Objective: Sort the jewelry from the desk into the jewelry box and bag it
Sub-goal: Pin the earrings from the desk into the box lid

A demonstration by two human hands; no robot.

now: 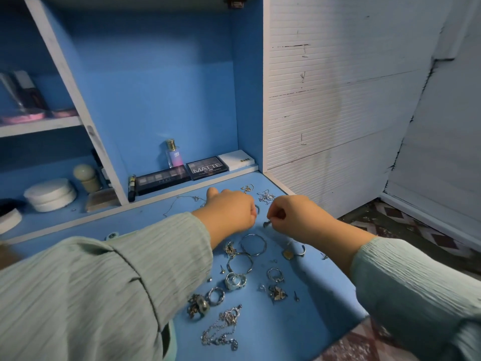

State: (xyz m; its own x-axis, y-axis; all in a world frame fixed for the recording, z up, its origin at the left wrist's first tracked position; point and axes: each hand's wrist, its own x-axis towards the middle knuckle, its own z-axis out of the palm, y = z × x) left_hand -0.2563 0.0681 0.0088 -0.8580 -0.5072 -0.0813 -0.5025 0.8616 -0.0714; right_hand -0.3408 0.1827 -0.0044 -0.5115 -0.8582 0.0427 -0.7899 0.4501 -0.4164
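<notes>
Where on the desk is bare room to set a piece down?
Bare desk lies right of the chain necklace, and between the left hand and the palettes. Crowded: the rings and bangles between both sleeves.

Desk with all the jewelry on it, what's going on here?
A person in pale green sleeves is working over a blue desk strewn with rings, bangles and chains. The right hand pinches a small piece in its fingers; the left hand is curled beside it. No jewelry box or bag is in view.
</notes>
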